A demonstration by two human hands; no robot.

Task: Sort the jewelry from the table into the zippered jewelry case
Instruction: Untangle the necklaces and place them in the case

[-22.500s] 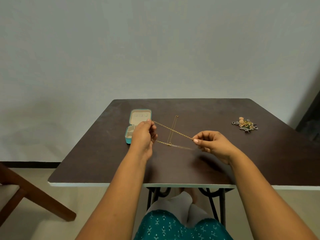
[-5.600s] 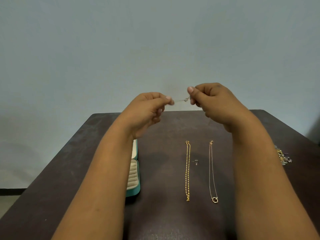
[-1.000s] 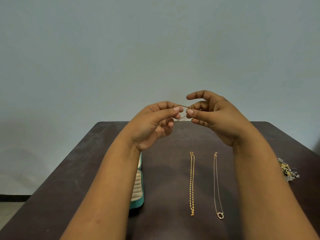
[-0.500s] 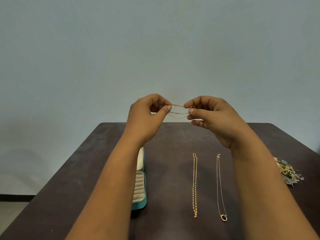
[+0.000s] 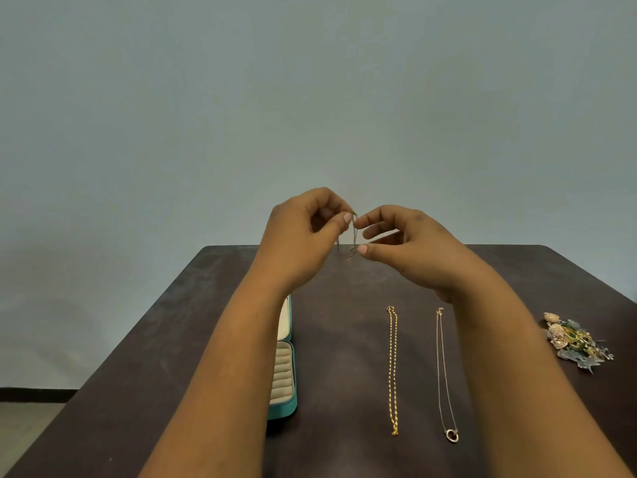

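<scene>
The table (image 5: 213,339) is dark, matt wood-look with pale scuffs. The case (image 5: 287,407) has a smooth teal skin and cream, soft-looking padding. Both laid chains, gold (image 5: 393,370) and paler (image 5: 444,374), look metal, as does the glinting heap (image 5: 575,341) near the right edge

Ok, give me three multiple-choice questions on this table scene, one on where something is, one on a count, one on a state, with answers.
1. Where is the loose jewelry pile?
A. right side of the table
B. inside the case
C. on the floor

2. How many chains lie flat on the table?
A. one
B. two
C. four

3. The teal jewelry case is:
A. zipped shut
B. open
C. upside down

Answers:
A, it sits past the right forearm.
B, gold chain and ring-pendant necklace lie parallel.
B, its cream ring rolls show.
</scene>
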